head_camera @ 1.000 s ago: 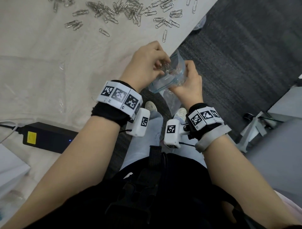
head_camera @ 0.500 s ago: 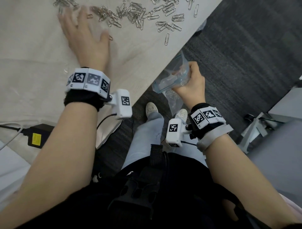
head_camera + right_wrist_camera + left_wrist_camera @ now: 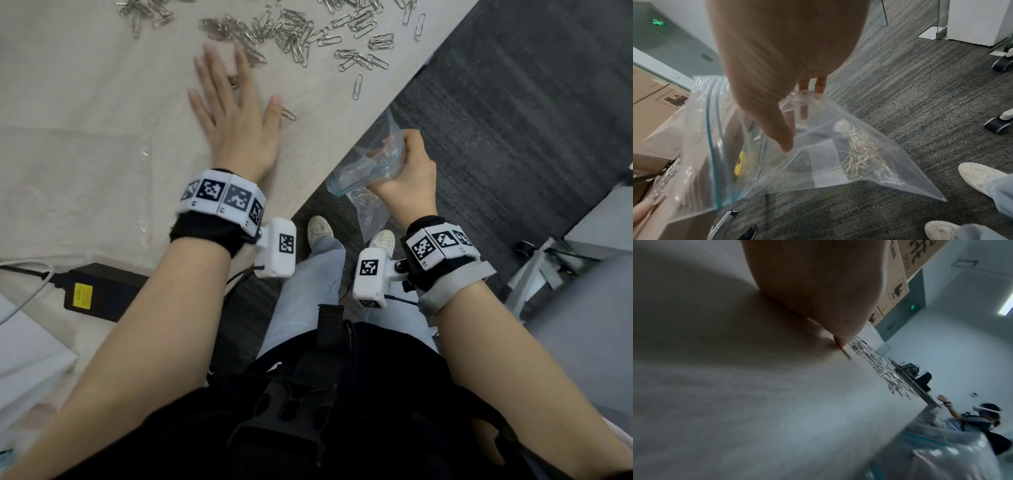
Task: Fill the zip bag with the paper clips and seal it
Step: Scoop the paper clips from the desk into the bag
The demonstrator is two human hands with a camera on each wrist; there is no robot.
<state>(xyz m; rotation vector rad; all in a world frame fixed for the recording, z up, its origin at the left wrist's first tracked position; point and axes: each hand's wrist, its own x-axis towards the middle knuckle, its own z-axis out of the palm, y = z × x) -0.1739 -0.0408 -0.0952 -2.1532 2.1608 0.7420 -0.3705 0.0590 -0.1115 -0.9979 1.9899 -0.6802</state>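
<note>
left hand point(image 3: 236, 116) is lying flat on the table point(image 3: 85, 102), fingers straight and spread, holding nothing; the fingertips are reaching the near edge of the clips point(image 3: 291, 31), and the thumb is just beside a single clip point(image 3: 289, 113). in the left wrist view that clip is sticking out from under the thumb, though real contact is hard to tell. right hand point(image 3: 407, 178) is gripping the bag point(image 3: 368, 171) off the table edge, over the carpet point(image 3: 513, 120); thumb is sitting on the outside of the plastic, and at least one finger is showing through it, pinching it near the mouth. the bag is clear with a blue-green zip strip, mouth gaping toward the table, unsealed, and a bunch of clips is already lying in its lower corner point(image 3: 861, 155). most clips are sitting scattered on the far part of the table. a black power brick point(image 3: 102, 291) with a yellow label is lying on the table near the left forearm, its text too small to read. wrist bands are carrying black-and-white square markers. cardboard boxes point(image 3: 898, 272) in the left wrist view are bearing dark print, not legible.
</note>
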